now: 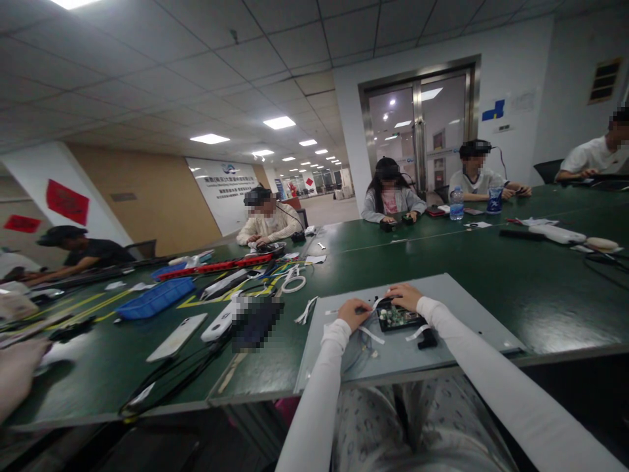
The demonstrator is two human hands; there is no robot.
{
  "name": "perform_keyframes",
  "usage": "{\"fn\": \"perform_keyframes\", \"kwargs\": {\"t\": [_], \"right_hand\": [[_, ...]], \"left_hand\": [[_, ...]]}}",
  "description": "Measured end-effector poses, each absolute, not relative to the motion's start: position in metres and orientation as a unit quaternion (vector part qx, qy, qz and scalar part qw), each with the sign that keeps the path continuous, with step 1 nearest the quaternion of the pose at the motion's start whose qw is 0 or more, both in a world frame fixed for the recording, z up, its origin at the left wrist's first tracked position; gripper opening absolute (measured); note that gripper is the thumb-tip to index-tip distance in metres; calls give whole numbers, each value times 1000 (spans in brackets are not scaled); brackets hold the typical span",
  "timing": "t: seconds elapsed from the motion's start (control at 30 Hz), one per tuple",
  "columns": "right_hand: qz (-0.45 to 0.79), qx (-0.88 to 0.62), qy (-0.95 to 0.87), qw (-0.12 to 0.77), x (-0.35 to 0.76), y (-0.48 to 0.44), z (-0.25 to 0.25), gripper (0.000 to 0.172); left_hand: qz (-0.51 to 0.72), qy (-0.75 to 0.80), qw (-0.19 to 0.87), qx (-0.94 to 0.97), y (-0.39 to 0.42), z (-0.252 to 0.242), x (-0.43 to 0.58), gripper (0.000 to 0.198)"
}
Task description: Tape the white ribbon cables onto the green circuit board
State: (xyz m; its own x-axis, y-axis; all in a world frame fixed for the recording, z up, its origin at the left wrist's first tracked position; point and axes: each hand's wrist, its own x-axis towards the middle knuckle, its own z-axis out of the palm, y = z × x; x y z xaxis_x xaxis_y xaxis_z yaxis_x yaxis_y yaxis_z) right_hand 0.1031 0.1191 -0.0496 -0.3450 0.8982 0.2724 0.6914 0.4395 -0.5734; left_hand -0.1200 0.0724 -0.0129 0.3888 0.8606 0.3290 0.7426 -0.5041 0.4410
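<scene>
My left hand (354,312) rests on a grey mat (457,314) at the near edge of the green table (515,275), fingers curled around a thin dark tool I cannot make out clearly. My right hand (405,296) lies over the far edge of a small black device with a green circuit board (396,318) showing inside, fingers bent down on it. White tape strips (371,335) and a small black part (427,339) lie on the mat beside the device. Both arms wear white sleeves.
Left of the mat lie a white phone (177,336), a blue tray (156,299), a red bar (216,265), white cable coils (293,282) and cables. Several other people sit around the table. A water bottle (457,203) stands at the far side. A glass door (420,134) is behind.
</scene>
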Motion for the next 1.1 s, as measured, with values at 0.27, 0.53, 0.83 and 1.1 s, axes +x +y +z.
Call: {"fn": "perform_keyframes", "kwargs": {"t": [0.27,0.53,0.83,1.1], "right_hand": [[173,-504,-803,267,103,119,-49,32],[168,-507,-805,258,103,121,-50,33],[159,-511,-804,260,104,123,-52,33],[152,-517,-797,271,104,126,-57,40]], "left_hand": [[262,488,111,825,72,-13,-120,13],[254,494,110,824,72,-13,-119,13],[261,488,110,826,70,-11,-119,13],[242,477,112,838,72,-11,-119,19]]}}
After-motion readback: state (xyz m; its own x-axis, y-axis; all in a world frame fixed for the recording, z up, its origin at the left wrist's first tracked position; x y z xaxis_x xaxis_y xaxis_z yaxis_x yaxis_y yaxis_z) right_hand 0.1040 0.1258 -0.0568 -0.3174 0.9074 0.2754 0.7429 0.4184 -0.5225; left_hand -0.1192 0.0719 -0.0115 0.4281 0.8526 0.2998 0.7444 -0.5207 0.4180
